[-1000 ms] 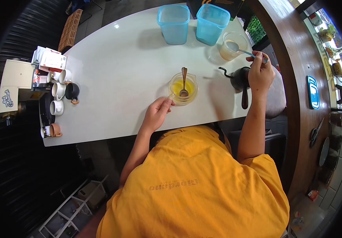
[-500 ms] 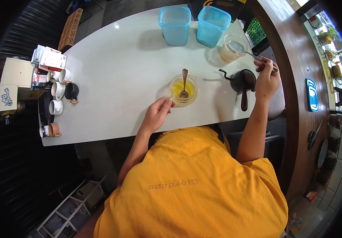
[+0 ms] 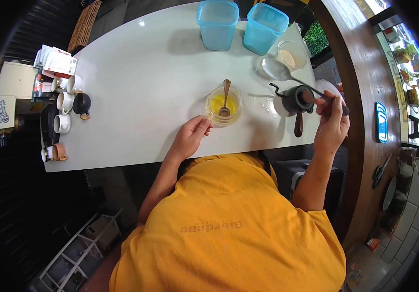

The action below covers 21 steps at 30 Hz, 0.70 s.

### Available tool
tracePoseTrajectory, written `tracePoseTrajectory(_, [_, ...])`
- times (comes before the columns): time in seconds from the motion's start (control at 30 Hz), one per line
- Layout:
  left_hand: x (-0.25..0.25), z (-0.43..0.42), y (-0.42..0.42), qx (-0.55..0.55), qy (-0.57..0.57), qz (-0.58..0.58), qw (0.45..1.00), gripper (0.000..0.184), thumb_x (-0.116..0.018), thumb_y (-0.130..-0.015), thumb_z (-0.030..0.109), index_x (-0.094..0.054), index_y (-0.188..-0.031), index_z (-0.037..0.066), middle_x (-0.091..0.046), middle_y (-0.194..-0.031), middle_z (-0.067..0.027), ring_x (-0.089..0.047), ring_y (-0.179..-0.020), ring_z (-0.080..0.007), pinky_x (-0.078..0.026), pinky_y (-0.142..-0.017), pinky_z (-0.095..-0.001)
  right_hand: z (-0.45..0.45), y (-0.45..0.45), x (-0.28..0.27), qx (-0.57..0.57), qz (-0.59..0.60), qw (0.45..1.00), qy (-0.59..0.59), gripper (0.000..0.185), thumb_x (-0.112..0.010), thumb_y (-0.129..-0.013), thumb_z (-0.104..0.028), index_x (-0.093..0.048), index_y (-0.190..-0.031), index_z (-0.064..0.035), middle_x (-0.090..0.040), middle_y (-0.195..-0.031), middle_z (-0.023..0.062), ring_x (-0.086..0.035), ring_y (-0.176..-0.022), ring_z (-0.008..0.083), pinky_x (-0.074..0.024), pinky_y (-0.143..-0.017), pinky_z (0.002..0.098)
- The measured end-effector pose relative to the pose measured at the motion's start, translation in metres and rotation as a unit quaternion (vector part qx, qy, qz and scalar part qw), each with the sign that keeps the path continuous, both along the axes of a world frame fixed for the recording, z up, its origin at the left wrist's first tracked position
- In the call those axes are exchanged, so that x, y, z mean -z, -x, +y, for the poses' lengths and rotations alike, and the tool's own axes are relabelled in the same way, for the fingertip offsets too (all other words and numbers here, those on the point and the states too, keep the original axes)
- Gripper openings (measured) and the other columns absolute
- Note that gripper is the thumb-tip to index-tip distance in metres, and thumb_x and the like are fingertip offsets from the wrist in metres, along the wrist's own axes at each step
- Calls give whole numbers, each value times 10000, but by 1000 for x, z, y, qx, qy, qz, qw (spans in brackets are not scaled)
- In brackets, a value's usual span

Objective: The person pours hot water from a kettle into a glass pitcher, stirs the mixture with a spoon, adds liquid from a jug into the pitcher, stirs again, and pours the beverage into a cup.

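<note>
My left hand [image 3: 192, 133] is closed on the handle of a clear pitcher [image 3: 237, 115] standing on the white table. Yellow liquid [image 3: 217, 105] sits inside it, and a small spoon [image 3: 226, 91] leans upright in the liquid. In my right hand [image 3: 332, 124] is a large metal spoon [image 3: 278, 70], held by its dark handle above the table. The spoon's bowl is in the air near a clear plastic tub [image 3: 298, 50] with pale contents. Just left of my right hand stands a small dark gooseneck kettle [image 3: 294, 100] with a brown handle.
Two blue plastic containers [image 3: 217, 31] stand at the table's far edge. Several cups [image 3: 65, 102] and a stack of papers [image 3: 59, 64] crowd the left end. A wooden ledge [image 3: 353, 63] runs along the right, with a blue-rimmed lid [image 3: 382, 121] and scissors [image 3: 379, 173].
My right hand has drawn the large spoon away from the tub, toward me and slightly left, so its bowl now hangs clear of the rim. My left hand keeps its hold on the pitcher.
</note>
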State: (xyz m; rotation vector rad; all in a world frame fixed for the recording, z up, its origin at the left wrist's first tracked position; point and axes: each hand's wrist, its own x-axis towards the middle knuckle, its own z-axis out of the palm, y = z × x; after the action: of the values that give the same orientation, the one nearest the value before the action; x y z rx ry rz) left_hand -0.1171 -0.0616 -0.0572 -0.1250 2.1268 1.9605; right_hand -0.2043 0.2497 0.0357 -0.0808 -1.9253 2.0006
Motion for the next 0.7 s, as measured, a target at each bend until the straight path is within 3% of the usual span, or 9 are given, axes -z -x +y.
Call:
tracePoseTrajectory(0.23, [7,-1,-1,-15,-20,-12,1000,310,-474,-1006,288,-590,-918,14,-586,-810,-12,-530,-740,-89,-467,-721,-241,-17,-30,12,-90,-36,995,-11,328,-392,-1029,-216,-621,-1035,18,-678,-794,75,-479,-631,32,-331,-547,163])
tracePoseTrajectory(0.3, [8,-1,-1,-15,-19,-9,1000,308,-475,-1006,286,-592,-921,14,-587,-813,-12,-530,-738,-88,-467,-718,-242,-20,-37,11,-112,-37,993,-22,313,-391,-1027,-194,-612,-1042,28,-679,-806,80,-503,-654,51,-372,-581,172])
tracePoseTrajectory(0.4, [8,-1,-1,-16,-18,-6,1000,304,-476,-1005,282,-594,-927,12,-588,-816,-14,-528,-737,-89,-467,-716,-243,-22,-46,14,-180,61,975,-114,273,-401,-1017,-144,-592,-1046,49,-677,-832,111,-543,-689,117,-449,-658,237])
tracePoseTrajectory(0.53, [7,-1,-1,-17,-18,-10,1000,306,-474,-1005,282,-595,-933,10,-589,-818,-16,-526,-740,-91,-465,-717,-243,-19,-45,10,-215,128,950,-185,278,-412,-1015,-162,-587,-1042,52,-675,-829,117,-535,-677,119,-440,-647,236])
tracePoseTrajectory(0.63, [3,0,-1,-15,-13,-12,1000,307,-473,-1005,282,-595,-932,10,-589,-818,-18,-526,-741,-92,-465,-719,-245,-11,-39,8,-168,164,963,-129,284,-417,-1012,-173,-591,-1026,51,-676,-828,117,-528,-665,121,-430,-630,240])
tracePoseTrajectory(0.7, [3,0,-1,-15,-13,-10,1000,310,-472,-1006,284,-595,-930,10,-589,-818,-18,-526,-741,-93,-464,-718,-246,-5,-26,3,-4,197,979,-45,278,-427,-1007,-181,-599,-1017,38,-677,-826,120,-515,-652,113,-414,-602,244])
